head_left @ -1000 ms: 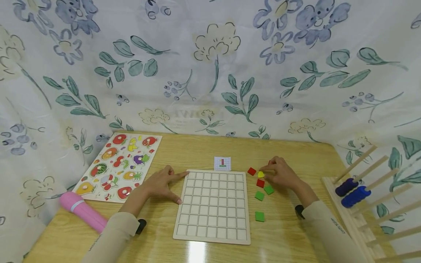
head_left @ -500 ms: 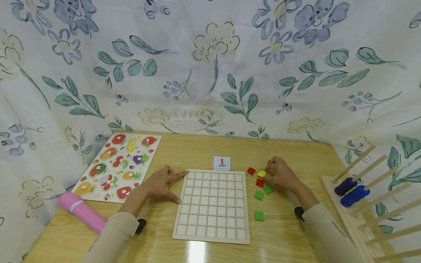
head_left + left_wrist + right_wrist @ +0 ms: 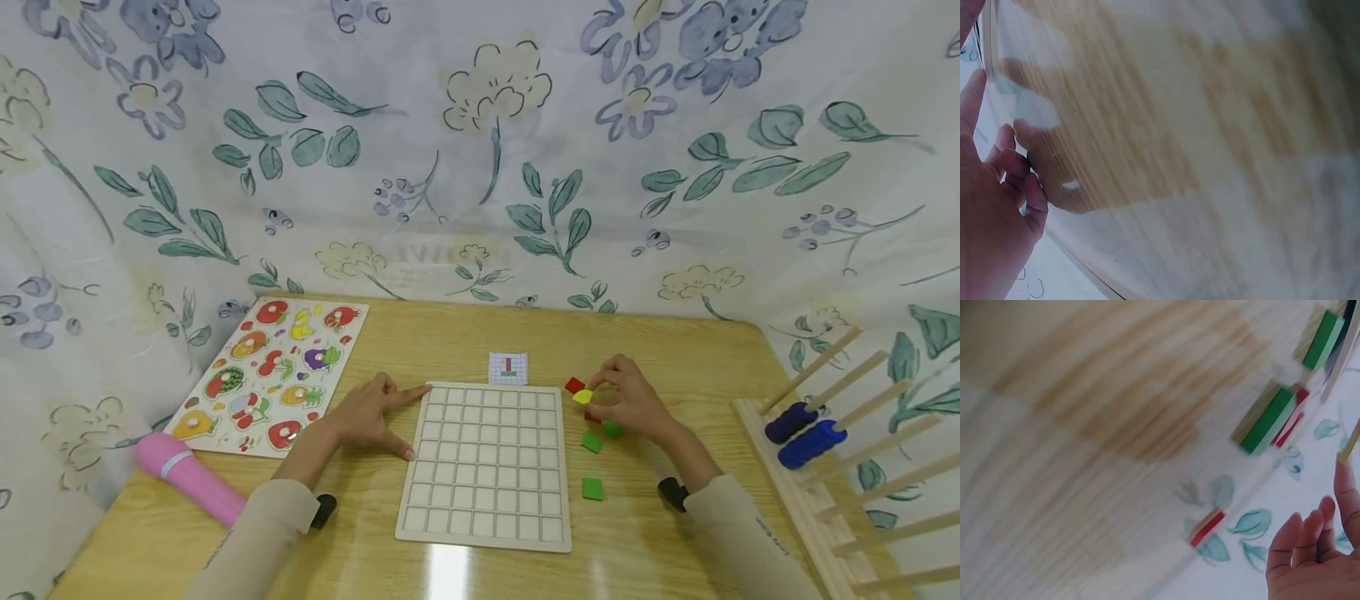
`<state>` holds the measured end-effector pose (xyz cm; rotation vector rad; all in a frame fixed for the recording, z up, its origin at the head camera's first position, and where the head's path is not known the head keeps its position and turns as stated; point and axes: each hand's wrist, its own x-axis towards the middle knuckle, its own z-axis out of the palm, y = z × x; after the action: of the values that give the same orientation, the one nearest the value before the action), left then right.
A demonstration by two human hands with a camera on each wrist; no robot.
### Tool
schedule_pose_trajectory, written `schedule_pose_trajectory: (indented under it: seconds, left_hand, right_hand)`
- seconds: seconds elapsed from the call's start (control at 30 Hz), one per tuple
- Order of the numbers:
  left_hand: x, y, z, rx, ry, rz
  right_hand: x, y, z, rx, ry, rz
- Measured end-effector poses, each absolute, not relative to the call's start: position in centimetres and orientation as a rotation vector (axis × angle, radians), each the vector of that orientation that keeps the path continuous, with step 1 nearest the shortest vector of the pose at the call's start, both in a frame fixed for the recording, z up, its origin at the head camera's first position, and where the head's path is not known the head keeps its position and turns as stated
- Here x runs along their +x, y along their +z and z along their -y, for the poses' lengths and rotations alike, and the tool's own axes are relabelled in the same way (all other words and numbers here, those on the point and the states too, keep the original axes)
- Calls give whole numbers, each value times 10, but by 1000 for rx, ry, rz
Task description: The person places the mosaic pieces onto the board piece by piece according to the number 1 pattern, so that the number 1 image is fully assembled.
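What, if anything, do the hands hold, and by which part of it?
The right hand pinches the yellow tile by its edge; the left hand only touches the board at its left side.

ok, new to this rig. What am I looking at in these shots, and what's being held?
No robot here: a person works with two bare hands. The wide picture comes from a head camera looking forward and down; the two tilted close-ups come from cameras worn on each wrist.

On the wooden table lie a grid board, a small pattern card, red tiles, green tiles, a fruit puzzle, a pink object and a pegged rack.

The left hand touches the grid board's left edge with index finger and thumb. The right hand pinches a yellow piece.
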<state>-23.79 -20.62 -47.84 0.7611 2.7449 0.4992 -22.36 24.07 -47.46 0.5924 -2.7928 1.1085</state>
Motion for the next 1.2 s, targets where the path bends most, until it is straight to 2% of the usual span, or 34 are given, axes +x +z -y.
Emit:
schedule_pose_trajectory:
  seconds: [0.83,1.2]
  left_hand:
    - [-240,-478,205,744,471,-2735]
    - [-237,-471,203,661,525,-2680]
  right_hand:
    - [-222,-465,-173,825,1123,2851]
    - [-221,-462,-153,872,1187,2881]
